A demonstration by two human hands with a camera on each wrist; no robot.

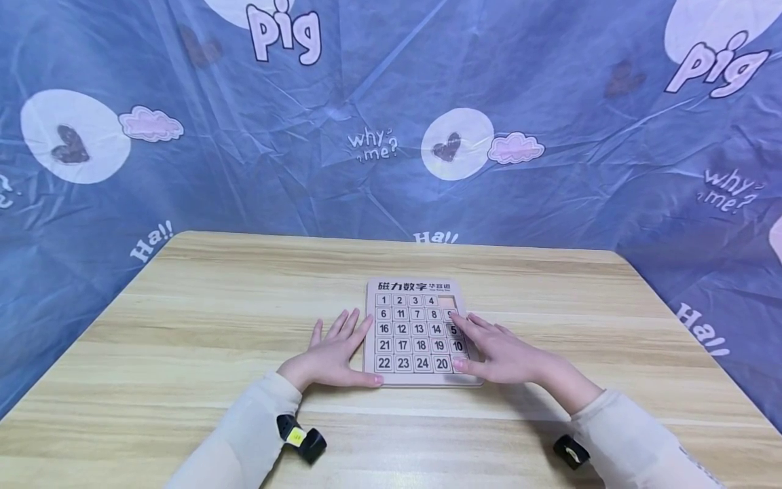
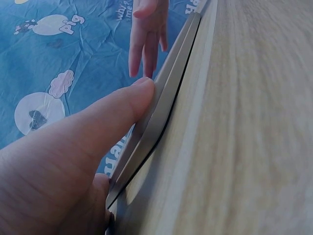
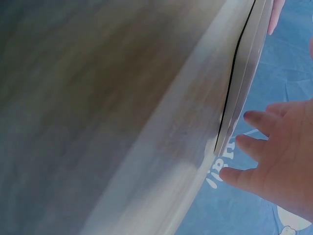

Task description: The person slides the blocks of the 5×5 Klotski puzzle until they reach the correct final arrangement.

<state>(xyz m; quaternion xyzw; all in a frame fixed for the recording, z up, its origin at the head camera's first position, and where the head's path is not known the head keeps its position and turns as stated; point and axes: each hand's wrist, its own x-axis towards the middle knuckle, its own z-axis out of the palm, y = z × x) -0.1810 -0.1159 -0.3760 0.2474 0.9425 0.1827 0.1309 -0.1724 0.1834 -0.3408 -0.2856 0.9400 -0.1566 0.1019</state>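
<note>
From the head view, the number board (image 1: 421, 380) lies flat on the bench (image 1: 244, 305), between the two hands, its tiles facing up and an open slot (image 1: 447, 301) at the far right corner of the grid, just past the 4. The left hand (image 1: 332, 356) has its fingers spread and extended, one tip at the board's left edge and the thumb over the near left corner; the right hand (image 1: 507, 356) has its fingers stretched out too, the index tip touching the 9 tile (image 1: 448, 315) and the thumb over the near right tile, whose number it hides. The left wrist view adds what the head view cannot give: the board's layered side wall, a dark line beneath it, and the thumb's tip resting on the upper edge, while the tile face is turned out of sight. The right wrist view shows three fingers of the right hand fanned apart beside the board's side, though the hand runs off the frame and its index contact cannot be made out; only a sliver of the left hand enters at the top. Both sleeves (image 1: 244, 428) are cut off below in the head view
</note>
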